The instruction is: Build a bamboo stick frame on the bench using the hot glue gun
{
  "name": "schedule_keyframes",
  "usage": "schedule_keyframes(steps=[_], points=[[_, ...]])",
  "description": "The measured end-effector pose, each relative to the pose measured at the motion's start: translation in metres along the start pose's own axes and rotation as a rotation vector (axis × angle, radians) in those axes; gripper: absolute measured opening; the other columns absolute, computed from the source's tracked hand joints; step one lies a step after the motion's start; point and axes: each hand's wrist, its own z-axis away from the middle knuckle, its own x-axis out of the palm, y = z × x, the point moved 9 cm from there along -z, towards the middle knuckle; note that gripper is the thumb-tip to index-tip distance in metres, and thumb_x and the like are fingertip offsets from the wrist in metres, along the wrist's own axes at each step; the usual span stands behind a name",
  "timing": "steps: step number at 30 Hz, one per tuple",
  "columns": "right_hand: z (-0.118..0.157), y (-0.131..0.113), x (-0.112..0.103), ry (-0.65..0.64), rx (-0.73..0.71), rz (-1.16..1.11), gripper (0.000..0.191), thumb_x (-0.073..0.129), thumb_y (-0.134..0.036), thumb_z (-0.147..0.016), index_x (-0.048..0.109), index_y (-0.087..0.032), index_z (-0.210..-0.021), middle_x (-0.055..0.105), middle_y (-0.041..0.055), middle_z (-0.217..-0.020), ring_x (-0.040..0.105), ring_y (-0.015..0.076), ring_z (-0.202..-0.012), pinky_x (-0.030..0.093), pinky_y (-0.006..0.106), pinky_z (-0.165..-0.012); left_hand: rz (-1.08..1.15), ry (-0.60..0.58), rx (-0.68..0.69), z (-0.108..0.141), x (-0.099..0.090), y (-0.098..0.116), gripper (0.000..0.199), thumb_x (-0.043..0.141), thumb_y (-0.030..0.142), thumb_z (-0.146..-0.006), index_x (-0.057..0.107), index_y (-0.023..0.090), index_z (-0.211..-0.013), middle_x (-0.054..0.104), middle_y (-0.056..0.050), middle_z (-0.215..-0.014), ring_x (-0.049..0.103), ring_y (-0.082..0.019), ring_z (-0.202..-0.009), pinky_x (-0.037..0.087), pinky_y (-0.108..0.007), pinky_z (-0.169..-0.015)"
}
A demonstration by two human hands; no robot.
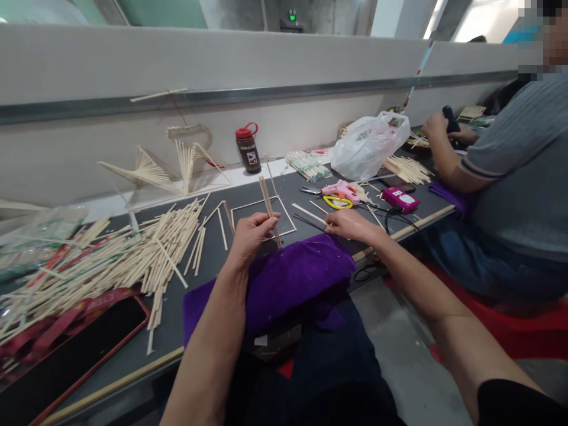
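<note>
My left hand point(256, 234) is closed around a few thin wooden sticks point(267, 195), which look like disposable chopsticks and point upward. Behind it, a square frame of sticks point(287, 214) lies on the dark table. My right hand point(348, 225) is pinched at the near end of a pale wooden stick point(309, 214), low over the tabletop. The fingertips are partly hidden by the hand itself. A purple cloth point(302, 272) drapes over the table edge and my lap, below both hands.
Loose sticks point(173, 236) pile at left, near a phone point(89, 361). A pink glue gun point(341, 190), yellow-handled scissors point(338, 203) and a magenta box point(400, 200) lie at right. Behind stand a bottle point(248, 151) and a plastic bag point(370, 145). A co-worker point(523, 148) sits at right.
</note>
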Motion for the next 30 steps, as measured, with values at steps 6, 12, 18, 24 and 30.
schedule_keyframes(steps=[6,12,18,24,30], points=[[-0.004,0.0,0.004,-0.054,0.067,0.122,0.037,0.047,-0.032,-0.099,0.078,-0.013,-0.103,0.077,0.0171,-0.11,0.071,0.0259,-0.104,0.041,0.028,-0.075,0.057,0.035,-0.028,0.002,0.001,-0.002,0.028,0.08,0.04,-0.07,0.082,0.016,-0.085,0.077,-0.009,-0.104,0.062,-0.014,-0.074,0.049,-0.021,-0.056],[-0.001,0.011,0.004,0.033,0.184,0.172,0.042,0.043,-0.034,-0.1,0.076,-0.009,-0.106,0.075,0.0216,-0.11,0.072,0.0318,-0.102,0.047,0.032,-0.075,0.108,0.033,-0.053,0.004,0.006,-0.001,0.028,0.08,0.039,-0.067,0.081,0.016,-0.083,0.077,-0.008,-0.093,0.06,-0.013,-0.07,0.048,-0.021,-0.055],[0.009,-0.044,-0.025,0.37,-0.218,-0.398,0.024,0.056,-0.029,-0.096,0.078,-0.018,-0.099,0.077,0.0072,-0.099,0.069,0.0179,-0.094,0.047,0.027,-0.087,0.229,0.024,0.0,0.005,0.009,0.008,0.023,0.08,0.038,-0.066,0.078,0.015,-0.073,0.077,-0.01,-0.1,0.058,-0.012,-0.069,0.047,-0.022,-0.053],[-0.017,-0.089,-0.014,0.316,-0.322,-0.785,0.017,0.066,-0.027,-0.084,0.076,-0.017,-0.093,0.073,0.0031,-0.09,0.064,0.0145,-0.08,0.046,0.026,-0.076,0.117,0.045,0.234,0.011,0.004,0.032,0.027,0.078,0.042,-0.075,0.083,0.02,-0.091,0.071,-0.004,-0.087,0.056,-0.011,-0.063,0.047,-0.024,-0.056],[-0.018,-0.101,-0.003,0.343,-0.372,-0.746,0.018,0.06,-0.027,-0.088,0.068,-0.017,-0.075,0.069,0.0035,-0.083,0.062,0.0159,-0.081,0.046,0.027,-0.077,-0.094,-0.035,0.42,0.027,0.023,0.052,0.017,0.071,0.033,-0.082,0.084,0.024,-0.09,0.072,-0.004,-0.084,0.064,-0.017,-0.08,0.05,-0.029,-0.076]])
